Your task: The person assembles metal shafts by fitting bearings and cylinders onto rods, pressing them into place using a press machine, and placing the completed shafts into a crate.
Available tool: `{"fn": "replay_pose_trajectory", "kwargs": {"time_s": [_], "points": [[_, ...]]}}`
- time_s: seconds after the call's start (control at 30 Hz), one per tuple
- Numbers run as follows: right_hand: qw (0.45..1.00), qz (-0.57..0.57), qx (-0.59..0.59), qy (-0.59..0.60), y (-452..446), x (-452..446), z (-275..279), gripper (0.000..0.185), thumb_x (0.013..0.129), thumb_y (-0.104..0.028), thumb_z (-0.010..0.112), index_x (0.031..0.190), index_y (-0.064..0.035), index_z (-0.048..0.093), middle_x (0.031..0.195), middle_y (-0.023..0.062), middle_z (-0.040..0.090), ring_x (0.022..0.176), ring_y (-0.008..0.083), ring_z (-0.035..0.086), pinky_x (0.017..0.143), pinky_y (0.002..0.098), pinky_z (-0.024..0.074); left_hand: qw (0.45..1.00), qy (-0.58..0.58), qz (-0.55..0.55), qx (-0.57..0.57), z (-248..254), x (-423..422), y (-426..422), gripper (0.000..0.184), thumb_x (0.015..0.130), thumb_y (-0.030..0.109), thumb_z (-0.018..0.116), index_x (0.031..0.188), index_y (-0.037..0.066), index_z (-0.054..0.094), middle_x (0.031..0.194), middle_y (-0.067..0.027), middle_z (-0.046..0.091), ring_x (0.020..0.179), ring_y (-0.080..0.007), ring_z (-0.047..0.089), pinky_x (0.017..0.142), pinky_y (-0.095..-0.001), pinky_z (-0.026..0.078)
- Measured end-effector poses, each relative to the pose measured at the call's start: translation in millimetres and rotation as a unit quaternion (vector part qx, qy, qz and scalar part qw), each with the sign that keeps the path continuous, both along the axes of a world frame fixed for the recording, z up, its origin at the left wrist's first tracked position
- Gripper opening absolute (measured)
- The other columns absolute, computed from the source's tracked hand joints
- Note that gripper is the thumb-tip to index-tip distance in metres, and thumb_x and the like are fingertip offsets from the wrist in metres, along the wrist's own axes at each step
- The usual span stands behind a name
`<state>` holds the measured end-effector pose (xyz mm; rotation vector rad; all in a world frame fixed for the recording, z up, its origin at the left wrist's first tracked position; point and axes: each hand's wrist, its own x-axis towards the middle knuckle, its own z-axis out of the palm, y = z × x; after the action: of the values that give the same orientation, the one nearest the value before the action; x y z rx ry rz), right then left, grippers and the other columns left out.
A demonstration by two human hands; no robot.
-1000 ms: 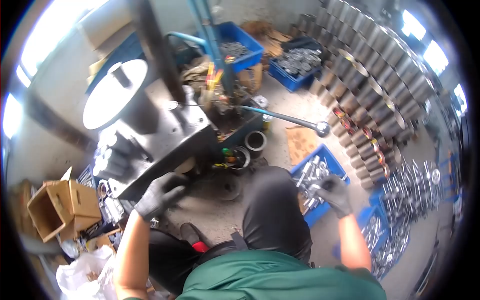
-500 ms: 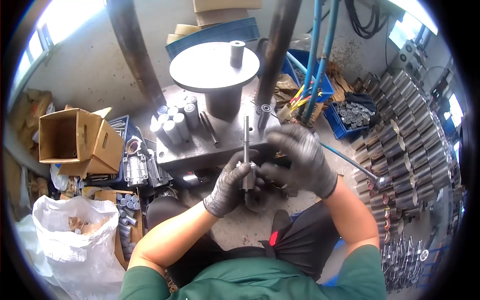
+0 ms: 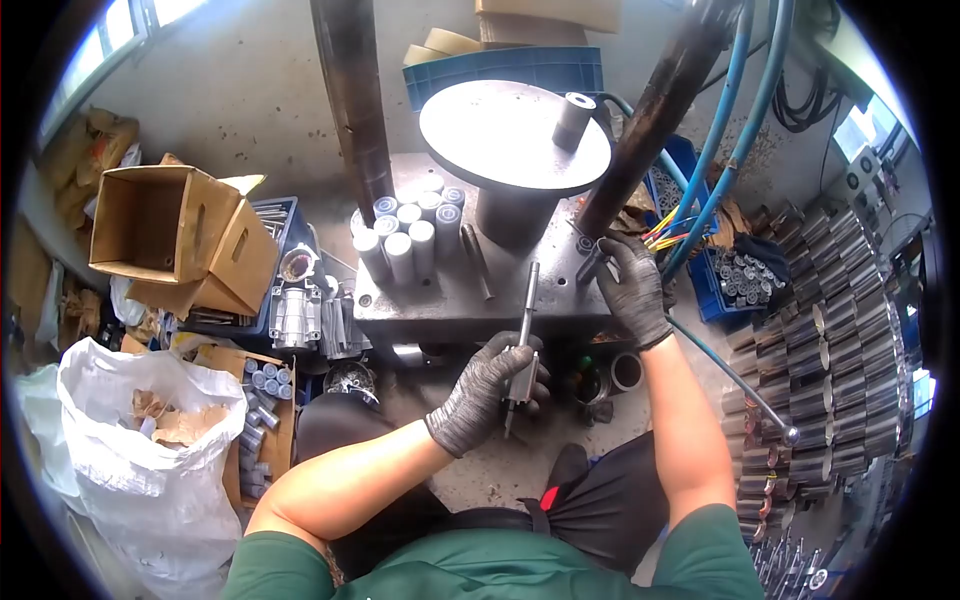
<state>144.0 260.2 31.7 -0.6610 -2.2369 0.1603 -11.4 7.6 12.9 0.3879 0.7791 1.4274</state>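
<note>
My left hand (image 3: 480,390), in a dark grey glove, is closed around a motor rotor-like part with a long metal shaft (image 3: 530,300) that points up and away from me. A thicker metal body (image 3: 523,380) shows below my thumb. At the right edge of the press bed (image 3: 450,315), my gloved right hand (image 3: 640,295) has its thumb and fingers closed on a small dark metal cylinder (image 3: 592,264), which leans to the right. A group of grey cylinders (image 3: 410,240) stands on the bed's left, beside a lying dark rod (image 3: 477,262).
A round steel plate (image 3: 500,125) on a thick post carries one cylinder (image 3: 574,122). Steel columns (image 3: 350,100) flank it. Left are a cardboard box (image 3: 140,225) and white sack (image 3: 150,480); right, a lever with a ball end (image 3: 790,435), stacked metal tubes (image 3: 840,350) and blue bins (image 3: 720,300).
My right hand has left the rotor-like part and moved up and right to the dark cylinder. My left hand still holds the part, its shaft now tilted. The view has shifted left.
</note>
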Motion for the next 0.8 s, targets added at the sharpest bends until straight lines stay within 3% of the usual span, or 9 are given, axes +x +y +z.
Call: {"fn": "replay_pose_trajectory", "kwargs": {"time_s": [0.1,0.27,0.37,0.4,0.5,0.53,0.63,0.77,0.8], "points": [[1.000,0.021,0.001,0.006,3,3,-1,0.024,0.083,-0.001,0.077,0.107,-0.0027,0.075,0.119,0.0175,0.073,0.108,0.0368,0.069,0.097,0.0437,0.0554,1.000,0.025,-0.005,-0.010,1,-1,-2,0.047,0.100,0.036,0.070,0.134,0.007,0.058,0.103,-0.0124,0.071,0.086,-0.0223,0.074,0.072,-0.0336,0.062],[0.966,0.098,-0.138,0.195,-27,-4,12,0.017,0.091,-0.004,0.078,0.106,0.0007,0.073,0.102,0.0056,0.072,0.102,0.0159,0.068,0.086,0.0304,0.0564,0.997,0.074,-0.013,-0.007,3,-3,-2,0.045,0.101,0.036,0.070,0.134,0.007,0.058,0.102,-0.0098,0.070,0.086,-0.0195,0.073,0.072,-0.0323,0.060],[0.871,0.098,-0.425,0.225,-48,6,21,0.018,0.092,-0.005,0.078,0.109,-0.0002,0.073,0.098,0.0036,0.072,0.092,0.0136,0.067,0.081,0.0263,0.0548,0.993,0.118,-0.018,0.006,4,-3,-2,0.043,0.102,0.036,0.069,0.132,0.006,0.060,0.101,-0.0077,0.069,0.085,-0.0159,0.070,0.072,-0.0310,0.059],[0.784,0.124,-0.533,0.292,-52,5,16,0.018,0.093,-0.006,0.077,0.110,-0.0009,0.073,0.094,0.0025,0.072,0.084,0.0109,0.064,0.078,0.0254,0.0536,0.991,0.134,-0.021,0.013,3,-3,-1,0.043,0.103,0.036,0.069,0.132,0.005,0.060,0.100,-0.0069,0.068,0.085,-0.0144,0.069,0.072,-0.0304,0.058],[0.694,0.170,-0.638,0.287,-68,8,20,0.018,0.095,-0.005,0.074,0.112,-0.0004,0.072,0.097,0.0052,0.073,0.085,0.0117,0.067,0.077,0.0250,0.0542,0.980,0.193,-0.027,0.049,-1,-1,0,0.044,0.104,0.038,0.069,0.131,0.004,0.061,0.094,-0.0026,0.065,0.080,-0.0093,0.061,0.069,-0.0275,0.054],[0.687,0.182,-0.648,0.275,-72,9,23,0.016,0.097,-0.004,0.071,0.112,0.0009,0.073,0.099,0.0071,0.074,0.088,0.0142,0.070,0.079,0.0263,0.0572,0.976,0.209,-0.039,0.046,-1,-1,0,0.045,0.104,0.039,0.070,0.130,0.004,0.061,0.091,-0.0013,0.063,0.078,-0.0083,0.059,0.067,-0.0267,0.052],[0.828,0.177,-0.517,0.123,-77,16,32,0.017,0.099,-0.005,0.067,0.113,0.0021,0.074,0.100,0.0087,0.074,0.091,0.0160,0.072,0.083,0.0293,0.0600,0.965,0.252,-0.067,0.038,6,-3,-2,0.047,0.103,0.042,0.070,0.129,0.004,0.062,0.084,0.0017,0.059,0.072,-0.0060,0.053,0.063,-0.0250,0.048],[0.691,0.216,-0.658,0.208,-78,22,42,0.021,0.101,-0.010,0.067,0.115,0.0030,0.075,0.104,0.0104,0.075,0.092,0.0152,0.072,0.085,0.0302,0.0605,0.954,0.290,-0.067,0.041,5,-5,-4,0.049,0.103,0.044,0.070,0.128,0.004,0.062,0.081,0.0025,0.058,0.068,-0.0057,0.053,0.061,-0.0246,0.046],[0.697,0.203,-0.662,0.185,-79,23,48,0.022,0.100,-0.011,0.069,0.115,0.0031,0.075,0.103,0.0101,0.076,0.092,0.0148,0.072,0.085,0.0296,0.0600,0.952,0.296,-0.062,0.046,4,-6,-4,0.050,0.103,0.045,0.070,0.128,0.004,0.062,0.081,0.0023,0.059,0.068,-0.0058,0.053,0.061,-0.0247,0.047]]}}
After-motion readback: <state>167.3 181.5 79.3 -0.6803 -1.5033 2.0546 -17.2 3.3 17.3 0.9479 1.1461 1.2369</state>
